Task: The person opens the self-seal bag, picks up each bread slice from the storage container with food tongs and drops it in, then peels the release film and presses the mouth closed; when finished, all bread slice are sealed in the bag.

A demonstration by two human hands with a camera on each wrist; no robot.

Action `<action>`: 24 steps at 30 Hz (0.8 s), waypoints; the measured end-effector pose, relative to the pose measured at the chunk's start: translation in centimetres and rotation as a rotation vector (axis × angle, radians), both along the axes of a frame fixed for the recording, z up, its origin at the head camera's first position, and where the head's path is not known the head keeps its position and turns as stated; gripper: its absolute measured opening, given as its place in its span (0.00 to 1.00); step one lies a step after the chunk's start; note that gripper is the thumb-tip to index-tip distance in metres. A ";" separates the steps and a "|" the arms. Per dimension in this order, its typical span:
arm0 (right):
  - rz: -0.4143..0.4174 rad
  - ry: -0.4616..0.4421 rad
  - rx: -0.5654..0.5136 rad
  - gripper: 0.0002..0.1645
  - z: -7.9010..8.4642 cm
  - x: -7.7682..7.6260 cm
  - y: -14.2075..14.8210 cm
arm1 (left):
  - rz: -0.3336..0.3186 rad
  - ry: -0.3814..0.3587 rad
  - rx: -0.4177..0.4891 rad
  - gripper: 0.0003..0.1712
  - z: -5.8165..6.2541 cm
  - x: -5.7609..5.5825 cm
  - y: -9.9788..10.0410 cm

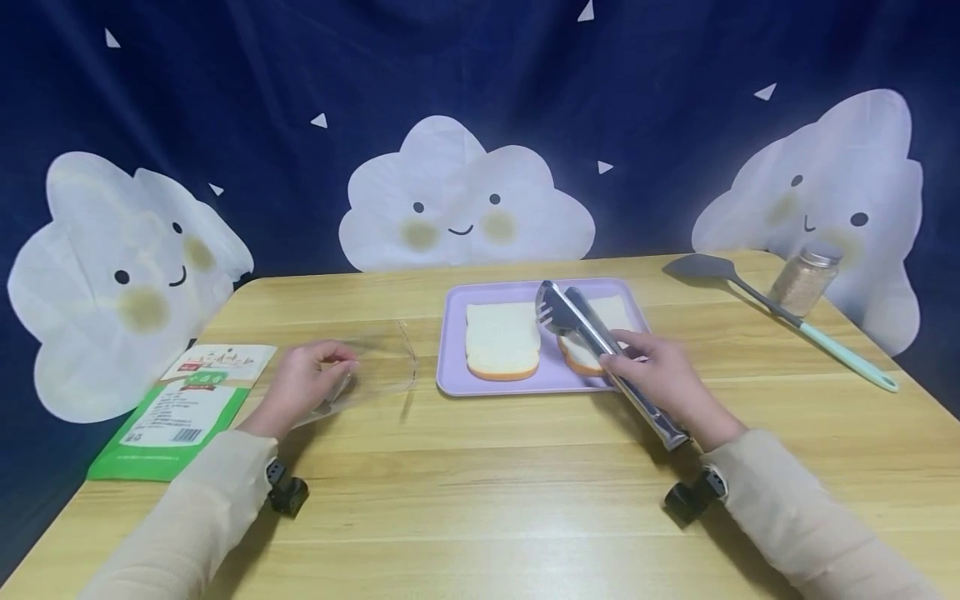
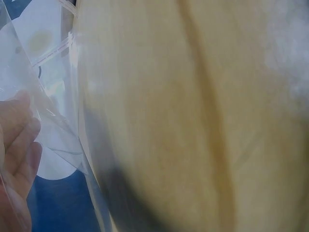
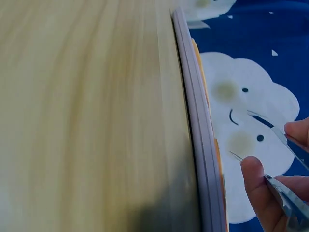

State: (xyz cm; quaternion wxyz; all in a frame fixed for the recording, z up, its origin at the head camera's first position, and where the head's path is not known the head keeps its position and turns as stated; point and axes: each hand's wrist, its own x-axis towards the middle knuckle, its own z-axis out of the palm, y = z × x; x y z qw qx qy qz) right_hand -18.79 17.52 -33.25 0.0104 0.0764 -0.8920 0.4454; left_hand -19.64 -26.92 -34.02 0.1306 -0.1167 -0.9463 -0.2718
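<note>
Above the table's left half, my left hand (image 1: 303, 383) pinches a clear plastic bag (image 1: 381, 362), whose open end points toward the tray. In the left wrist view the see-through film (image 2: 58, 130) spreads around the fingers. Metal tongs (image 1: 592, 329) are gripped in my right hand (image 1: 663, 375), their two arms spread apart over the purple tray (image 1: 452, 367). Two slices of white bread lie on the tray: the left slice (image 1: 502, 337) shows whole, while the right slice (image 1: 611, 312) is partly hidden by the tongs. In the right wrist view thumb and fingers hold the tong arms (image 3: 289, 198).
A green and white food packet (image 1: 187, 408) lies at the left table edge. On the right are a spatula (image 1: 787, 317) with a mint handle and a lidded glass jar (image 1: 806, 279). A dark blue cloth (image 1: 285, 67) with cloud faces hangs behind the wooden table (image 1: 480, 500).
</note>
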 end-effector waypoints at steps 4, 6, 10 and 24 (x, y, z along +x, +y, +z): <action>0.035 -0.093 -0.143 0.29 -0.2 -0.2 -0.9 | 0.006 0.000 0.002 0.04 0.1 0.0 0.2; 0.054 -0.126 -0.193 0.29 -0.3 -0.2 -1.3 | 0.012 -0.004 0.006 0.04 0.1 0.0 0.3; 0.078 -0.151 -0.224 0.30 -0.4 -0.2 -1.9 | 0.017 -0.013 0.014 0.04 0.3 0.1 0.3; 0.082 -0.226 -0.274 0.29 -1.0 -0.4 -3.1 | 0.023 -0.029 0.012 0.04 0.2 0.1 0.1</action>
